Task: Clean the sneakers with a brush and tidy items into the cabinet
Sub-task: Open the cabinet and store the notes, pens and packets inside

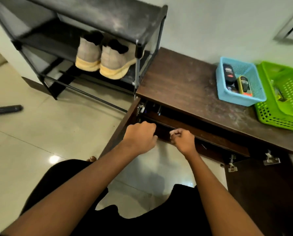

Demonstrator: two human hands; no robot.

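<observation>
Wooden cabinet (pixel 184 86) doors hang open so both hands can reach its shelf: the right hand (pixel 183 138) is fisted on nothing visible, while the left hand (pixel 140 133) curls too, its grip hidden. Beyond, the blue basket (pixel 241 99) waits on top, probably for stowing, and the sneakers (pixel 111 62) sit heels-out on the black rack (pixel 108 16).

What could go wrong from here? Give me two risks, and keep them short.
1. The left hand and right hand are both curled just under the cabinet top. Pulling up quickly could knock the knuckles on its front edge.
2. The open right door, with its metal hinges, stands beside the right arm. The person might catch on it when rising or swinging that arm.
</observation>
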